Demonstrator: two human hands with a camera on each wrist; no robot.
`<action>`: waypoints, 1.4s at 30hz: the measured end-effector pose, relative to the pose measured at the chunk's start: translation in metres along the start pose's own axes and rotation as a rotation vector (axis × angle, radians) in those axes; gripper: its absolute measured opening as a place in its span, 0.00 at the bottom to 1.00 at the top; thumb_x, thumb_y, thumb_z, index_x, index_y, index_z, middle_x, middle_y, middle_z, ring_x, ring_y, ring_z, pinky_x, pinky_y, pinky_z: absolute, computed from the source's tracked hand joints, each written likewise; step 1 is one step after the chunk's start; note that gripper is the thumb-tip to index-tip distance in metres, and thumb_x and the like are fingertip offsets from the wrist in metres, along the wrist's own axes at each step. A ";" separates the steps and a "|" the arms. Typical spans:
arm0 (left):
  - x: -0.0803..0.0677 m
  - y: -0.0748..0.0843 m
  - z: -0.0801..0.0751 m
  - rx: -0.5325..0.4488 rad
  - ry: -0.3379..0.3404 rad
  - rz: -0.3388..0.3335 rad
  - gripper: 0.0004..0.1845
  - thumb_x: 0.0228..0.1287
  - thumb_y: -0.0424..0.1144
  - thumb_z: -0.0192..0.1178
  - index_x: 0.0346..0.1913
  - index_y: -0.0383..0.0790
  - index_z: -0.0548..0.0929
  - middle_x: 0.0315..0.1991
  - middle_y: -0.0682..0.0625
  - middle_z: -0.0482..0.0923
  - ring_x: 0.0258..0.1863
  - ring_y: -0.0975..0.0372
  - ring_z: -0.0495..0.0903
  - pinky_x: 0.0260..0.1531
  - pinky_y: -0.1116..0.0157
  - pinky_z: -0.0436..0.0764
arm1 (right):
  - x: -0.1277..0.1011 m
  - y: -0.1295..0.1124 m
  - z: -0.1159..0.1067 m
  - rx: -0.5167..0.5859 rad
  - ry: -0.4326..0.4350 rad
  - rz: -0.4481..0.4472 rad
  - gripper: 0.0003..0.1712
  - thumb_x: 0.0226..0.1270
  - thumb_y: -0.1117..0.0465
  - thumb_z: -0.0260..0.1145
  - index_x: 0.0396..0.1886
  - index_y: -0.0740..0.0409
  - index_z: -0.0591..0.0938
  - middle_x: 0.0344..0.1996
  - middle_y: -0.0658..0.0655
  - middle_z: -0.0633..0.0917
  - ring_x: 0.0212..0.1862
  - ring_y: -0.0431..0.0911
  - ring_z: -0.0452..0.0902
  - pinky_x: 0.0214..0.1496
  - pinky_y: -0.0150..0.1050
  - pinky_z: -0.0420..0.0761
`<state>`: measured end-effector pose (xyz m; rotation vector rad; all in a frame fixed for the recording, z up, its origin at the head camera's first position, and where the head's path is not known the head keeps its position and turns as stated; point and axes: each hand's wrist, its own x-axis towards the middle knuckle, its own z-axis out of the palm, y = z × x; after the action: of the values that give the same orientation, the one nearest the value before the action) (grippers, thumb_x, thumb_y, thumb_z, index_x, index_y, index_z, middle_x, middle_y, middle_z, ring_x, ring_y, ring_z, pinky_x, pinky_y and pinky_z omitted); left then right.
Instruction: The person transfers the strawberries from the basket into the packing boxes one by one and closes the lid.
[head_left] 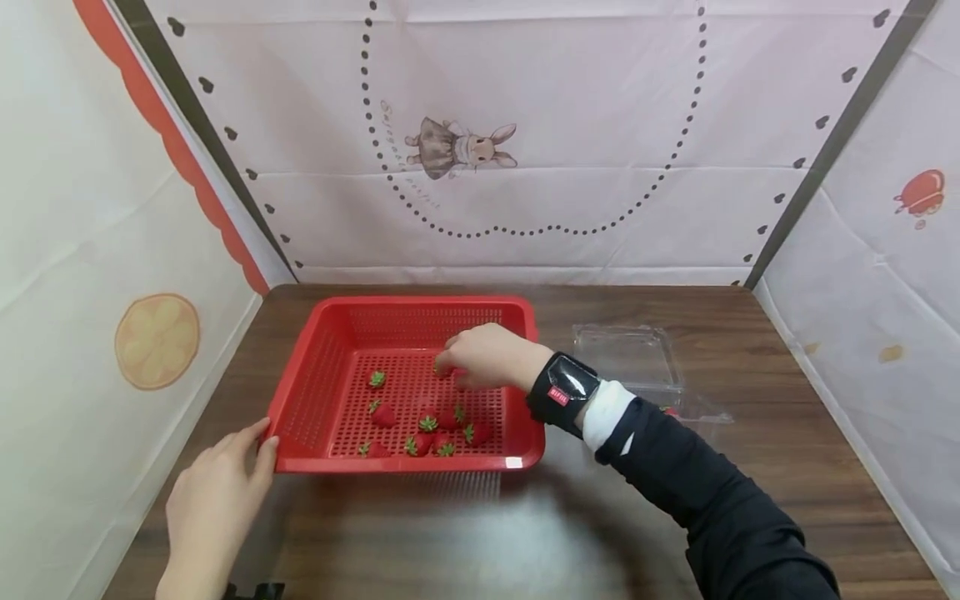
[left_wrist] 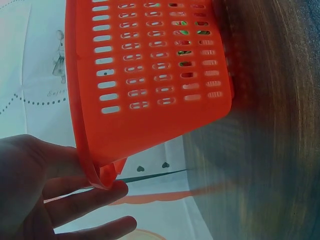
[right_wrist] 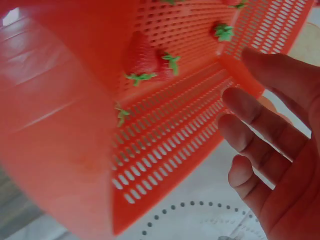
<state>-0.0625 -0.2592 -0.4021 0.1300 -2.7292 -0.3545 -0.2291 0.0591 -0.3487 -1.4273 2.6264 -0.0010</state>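
Note:
A red plastic basket [head_left: 405, 466] with slotted walls stands on the table, several strawberries [head_left: 383, 415] with green leaves scattered over its floor. At its near left corner my left hand [head_left: 215, 492] grips the rim; the left wrist view shows fingers [left_wrist: 95, 202] reaching past that rim. My right hand [head_left: 489, 353] is over the basket's right part, above strawberries it partly hides in the head view. Seen from the right wrist, its fingers [right_wrist: 252, 145] are loosely bent and apart from the strawberries [right_wrist: 140, 56], with nothing held.
Right of the basket lies a clear plastic box [head_left: 628, 354] with its lid, and a bit of red strawberry [head_left: 670, 412] shows near my right sleeve. The wooden table [head_left: 780, 467] is bounded by printed cloth walls [head_left: 562, 108] at the back and sides.

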 end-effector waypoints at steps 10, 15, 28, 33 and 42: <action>-0.002 -0.008 0.006 -0.030 -0.008 0.002 0.19 0.63 0.38 0.67 0.54 0.30 0.84 0.44 0.29 0.83 0.37 0.34 0.81 0.29 0.39 0.76 | 0.026 -0.023 -0.001 -0.051 -0.076 -0.037 0.20 0.66 0.58 0.72 0.57 0.43 0.85 0.51 0.44 0.87 0.52 0.39 0.81 0.50 0.34 0.79; -0.003 -0.008 0.004 -0.034 -0.012 -0.025 0.20 0.64 0.39 0.66 0.54 0.29 0.84 0.45 0.29 0.83 0.37 0.35 0.82 0.27 0.40 0.76 | 0.043 -0.035 0.010 -0.079 -0.151 -0.046 0.19 0.67 0.60 0.71 0.57 0.42 0.86 0.50 0.42 0.86 0.50 0.37 0.81 0.49 0.33 0.79; -0.001 0.002 0.003 -0.035 0.024 -0.019 0.20 0.65 0.38 0.66 0.55 0.28 0.83 0.45 0.30 0.83 0.33 0.36 0.82 0.20 0.44 0.76 | 0.064 -0.054 0.038 0.016 -0.278 -0.081 0.21 0.60 0.65 0.74 0.52 0.44 0.86 0.38 0.44 0.84 0.39 0.40 0.76 0.43 0.36 0.78; 0.002 0.004 0.003 -0.042 0.036 -0.027 0.20 0.66 0.37 0.65 0.56 0.28 0.83 0.44 0.30 0.83 0.29 0.38 0.82 0.16 0.49 0.74 | 0.063 -0.056 0.037 0.019 -0.283 -0.076 0.16 0.62 0.69 0.71 0.47 0.47 0.87 0.37 0.46 0.84 0.37 0.41 0.75 0.41 0.35 0.77; -0.004 0.003 0.001 -0.056 0.056 -0.029 0.19 0.67 0.37 0.64 0.56 0.28 0.83 0.44 0.30 0.84 0.28 0.38 0.82 0.16 0.50 0.73 | 0.056 -0.057 0.046 0.091 -0.269 -0.029 0.09 0.66 0.68 0.68 0.33 0.47 0.86 0.28 0.46 0.82 0.32 0.41 0.75 0.38 0.35 0.76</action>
<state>-0.0589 -0.2558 -0.4035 0.1626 -2.6620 -0.4282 -0.2053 -0.0155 -0.3974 -1.3330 2.3576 0.0625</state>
